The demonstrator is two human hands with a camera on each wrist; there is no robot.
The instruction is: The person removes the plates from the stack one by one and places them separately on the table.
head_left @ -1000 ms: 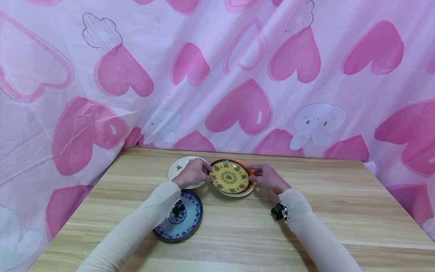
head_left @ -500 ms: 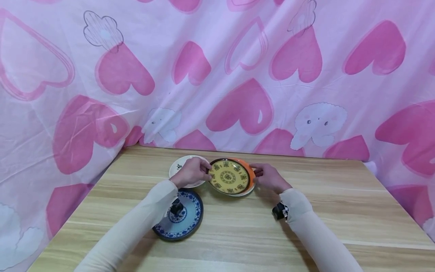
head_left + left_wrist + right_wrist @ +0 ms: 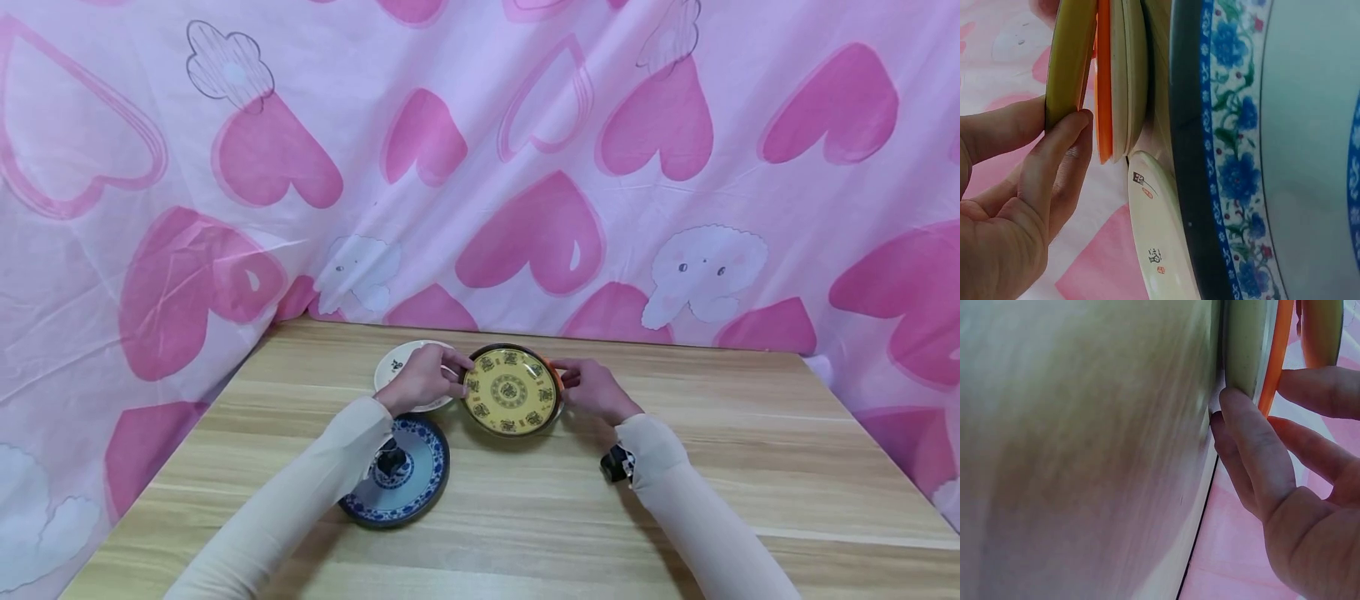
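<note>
My left hand (image 3: 422, 380) pinches the rim of a yellow plate (image 3: 512, 392) with a dark brown edge and black motifs. In the left wrist view, a gap separates this plate from the orange plate (image 3: 1104, 94) and the pale plates (image 3: 1127, 81) stacked under it. At the right side of that stack my right hand (image 3: 598, 392) holds the rim, fingertips on both the orange plate (image 3: 1277, 356) and the pale plate (image 3: 1247, 350) below. Seen from above, the yellow plate hides most of the stack.
A white plate (image 3: 390, 375) with small dark markings lies to the left, partly behind my left hand. Nearer, a blue-and-white patterned plate (image 3: 423, 492) lies under my left forearm. The wooden table (image 3: 525, 525) meets a pink heart-print cloth (image 3: 525, 233) at its back edge.
The yellow plate first shifts slightly left, baring more of the orange plate, then moves right and covers most of it. My right fingers have left the yellow plate's rim; both hands stay nearly in place.
</note>
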